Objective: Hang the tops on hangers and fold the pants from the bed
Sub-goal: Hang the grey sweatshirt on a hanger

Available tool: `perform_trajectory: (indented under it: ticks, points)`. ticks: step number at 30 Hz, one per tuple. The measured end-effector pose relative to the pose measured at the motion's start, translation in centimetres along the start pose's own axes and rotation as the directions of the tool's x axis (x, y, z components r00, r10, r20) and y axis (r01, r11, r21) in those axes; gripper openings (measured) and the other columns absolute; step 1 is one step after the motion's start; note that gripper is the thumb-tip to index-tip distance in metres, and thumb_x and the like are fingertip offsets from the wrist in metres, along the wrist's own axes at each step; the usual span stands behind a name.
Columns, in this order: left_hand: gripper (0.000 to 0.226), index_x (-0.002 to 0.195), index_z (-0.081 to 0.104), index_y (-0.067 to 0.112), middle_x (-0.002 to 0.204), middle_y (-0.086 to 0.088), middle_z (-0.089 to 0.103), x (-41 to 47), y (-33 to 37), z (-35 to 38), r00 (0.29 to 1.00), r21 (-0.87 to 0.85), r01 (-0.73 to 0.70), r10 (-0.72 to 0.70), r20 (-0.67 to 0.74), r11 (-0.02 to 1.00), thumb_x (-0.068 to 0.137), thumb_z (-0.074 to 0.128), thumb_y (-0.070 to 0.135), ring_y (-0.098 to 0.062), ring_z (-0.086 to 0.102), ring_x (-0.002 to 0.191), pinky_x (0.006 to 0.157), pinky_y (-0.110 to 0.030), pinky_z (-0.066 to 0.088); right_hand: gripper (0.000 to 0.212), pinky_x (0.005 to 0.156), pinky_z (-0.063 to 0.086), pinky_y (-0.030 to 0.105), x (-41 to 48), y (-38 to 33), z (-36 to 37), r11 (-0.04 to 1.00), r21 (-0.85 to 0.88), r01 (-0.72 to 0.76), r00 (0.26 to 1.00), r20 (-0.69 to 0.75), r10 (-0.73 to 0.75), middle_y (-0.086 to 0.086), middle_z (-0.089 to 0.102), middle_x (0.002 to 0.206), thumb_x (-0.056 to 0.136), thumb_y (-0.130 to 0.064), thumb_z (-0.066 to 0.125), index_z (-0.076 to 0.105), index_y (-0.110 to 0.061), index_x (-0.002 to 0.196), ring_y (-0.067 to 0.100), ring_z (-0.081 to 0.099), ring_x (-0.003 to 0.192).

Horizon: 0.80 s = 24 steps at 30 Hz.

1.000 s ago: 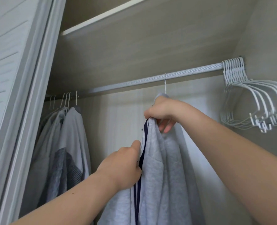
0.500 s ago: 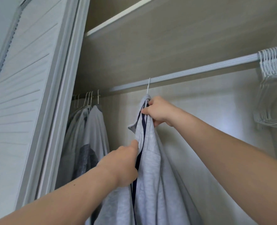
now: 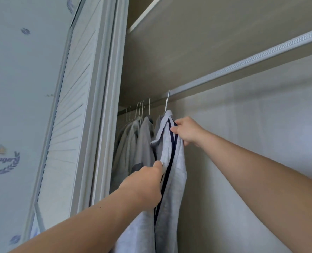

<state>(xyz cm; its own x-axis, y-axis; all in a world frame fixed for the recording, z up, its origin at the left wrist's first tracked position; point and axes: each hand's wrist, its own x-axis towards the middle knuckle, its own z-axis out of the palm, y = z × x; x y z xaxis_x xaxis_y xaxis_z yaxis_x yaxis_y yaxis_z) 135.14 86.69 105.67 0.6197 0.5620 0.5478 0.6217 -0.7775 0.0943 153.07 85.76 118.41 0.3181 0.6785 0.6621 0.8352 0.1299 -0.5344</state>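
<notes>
Wardrobe rail carries the top on its hanger. The left hand pinches its front edge and the right hand grips the collar. A hard tug could unhook it.

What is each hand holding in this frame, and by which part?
Both hold the grey top hanging from the rail. The right hand grips it near the collar, by the navy trim; the left hand grips its front edge lower down.

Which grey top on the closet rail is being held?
The rightmost: the light grey top with a navy stripe, gripped by left hand and right hand. The other grey tops hang unheld.
</notes>
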Motion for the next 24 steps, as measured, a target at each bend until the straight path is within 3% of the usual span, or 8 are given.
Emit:
perform_trajectory:
  ticks: [3,5,7,11,14,17,21,24]
  points:
    - [0.029,0.105,0.035,0.019,0.086,-0.005,0.053,0.8,-1.2,0.6,0.999,0.024,0.054,-0.054,0.007,0.998,0.088,0.05,0.0,-0.021,0.052,0.064,0.048,-0.032,0.036,0.021,0.065,0.061,0.051,2.1,0.4,1.9,1.0,-0.001,0.021,1.0,0.008,-0.021,0.025,0.069,0.089,0.102,-0.016,0.054,0.065,0.003,0.102,0.038,0.069,0.077]
    - [0.032,0.109,0.034,0.018,0.085,-0.005,0.052,1.3,-1.9,1.0,0.995,0.036,0.095,-0.095,0.016,0.995,0.088,0.049,0.0,-0.02,0.052,0.064,0.047,-0.032,0.035,0.02,0.048,0.054,0.036,3.4,0.9,3.0,0.999,-0.02,0.031,0.999,0.012,-0.031,0.013,0.06,0.071,0.102,-0.018,0.054,0.064,-0.003,0.094,0.029,0.061,0.061]
    - [0.037,0.118,0.035,0.018,0.084,-0.004,0.051,1.7,-2.4,1.2,0.991,0.039,0.128,-0.129,0.03,0.991,0.088,0.048,-0.001,-0.019,0.051,0.062,0.047,-0.031,0.036,0.021,0.042,0.042,0.026,4.2,1.3,4.1,0.998,-0.042,0.039,0.999,0.008,-0.038,0.006,0.051,0.062,0.102,-0.021,0.055,0.06,-0.008,0.086,0.022,0.052,0.053]
    - [0.038,0.121,0.037,0.016,0.088,-0.005,0.056,1.7,-2.7,1.4,0.987,0.051,0.147,-0.15,0.062,0.988,0.09,0.051,-0.001,-0.025,0.061,0.073,0.06,-0.04,0.055,0.03,0.046,0.04,0.026,4.7,2.5,5.4,0.998,-0.011,0.064,0.997,-0.035,-0.064,0.0,0.049,0.058,0.101,-0.025,0.055,0.052,-0.017,0.072,0.021,0.049,0.052]
    - [0.039,0.12,0.037,0.016,0.088,-0.005,0.054,1.0,-2.4,1.7,0.987,0.061,0.147,-0.151,0.054,0.987,0.088,0.049,-0.003,-0.025,0.059,0.073,0.057,-0.038,0.05,0.016,0.065,0.05,0.04,3.6,3.5,5.6,0.994,0.02,0.109,0.992,-0.063,-0.108,0.004,0.062,0.073,0.101,-0.027,0.054,0.064,-0.016,0.096,0.03,0.058,0.067]
    - [0.042,0.12,0.037,0.016,0.089,-0.005,0.052,-0.2,-1.8,1.7,0.99,0.05,0.135,-0.136,0.031,0.99,0.086,0.049,-0.006,-0.024,0.058,0.073,0.056,-0.035,0.046,0.038,0.08,0.057,0.048,1.3,4.1,5.5,0.989,0.051,0.136,0.99,-0.048,-0.134,0.012,0.071,0.102,0.101,-0.025,0.055,0.054,-0.018,0.138,0.035,0.066,0.089]
    - [0.036,0.117,0.039,0.019,0.092,-0.003,0.052,-3.1,-1.5,0.5,0.995,0.028,0.102,-0.101,-0.021,0.994,0.09,0.051,0.0,-0.024,0.06,0.077,0.071,-0.045,0.058,0.051,0.108,0.044,0.044,-3.3,3.9,5.6,0.978,0.082,0.191,0.981,-0.054,-0.187,0.007,0.055,0.142,0.1,-0.031,0.055,0.04,-0.033,0.149,0.023,0.054,0.128]
    - [0.025,0.114,0.042,0.023,0.089,0.0,0.054,-7.0,-2.1,-0.7,0.995,0.001,0.069,-0.069,-0.076,0.998,0.094,0.048,0.01,-0.021,0.06,0.074,0.069,-0.045,0.059,0.055,0.115,0.032,0.037,-8.0,2.9,6.5,0.967,0.112,0.229,0.973,-0.066,-0.222,0.001,0.041,0.156,0.1,-0.037,0.053,0.034,-0.033,0.152,0.018,0.04,0.142]
